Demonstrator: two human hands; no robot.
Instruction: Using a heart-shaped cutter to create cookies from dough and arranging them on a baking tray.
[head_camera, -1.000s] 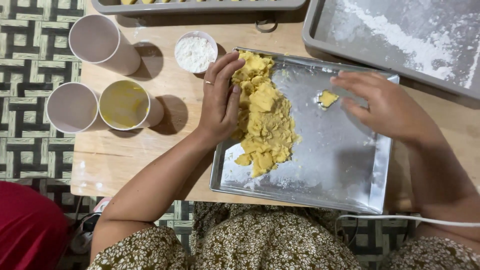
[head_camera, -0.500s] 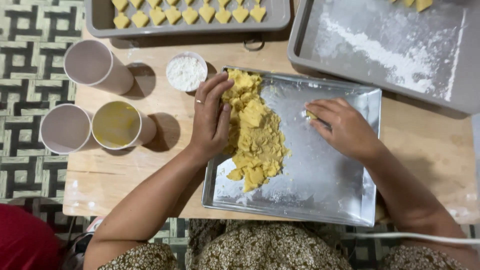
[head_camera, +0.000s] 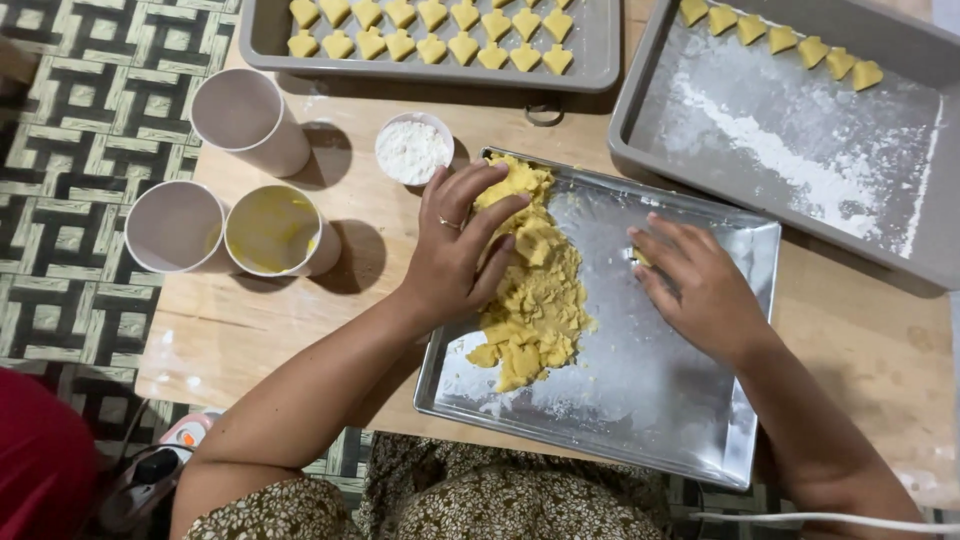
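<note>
- The wooden table (head_camera: 300, 330) carries everything, and the shiny metal tray (head_camera: 700, 420) at its near edge is my landmark; the tray's near rim sits right at the table edge above the person's lap, so a hard push toward the body could, I think, tip it off.
- Beyond the tray to the right stands a grey floured pan (head_camera: 900, 240) with a few cut pieces in its far corner; beyond the tray to the left, a second grey pan (head_camera: 260, 40) holds rows of cut pieces. Both sit close, and a raised elbow could knock them.
- The heap of yellow dough (head_camera: 535, 310) lies along the left half of the tray, crumbly and cracked. It looks liable to break apart and shed bits over the tray's left rim.
- The left hand (head_camera: 455, 255) lies flat on the heap's top left, fingers spread, pressing and gripping nothing.
- The right hand (head_camera: 700, 285) rests on the bare tray floor right of the heap, fingers loosely curled over a small yellow scrap (head_camera: 640, 258); whether it pinches it I cannot tell. The two hands are apart.
- Left of the tray stand three cups (head_camera: 280, 230), one with yellow liquid; a sweep of the left forearm might upset it.
- Just beyond the tray's far left corner sits a small bowl of flour (head_camera: 412, 150), easily nudged by the left fingertips.
</note>
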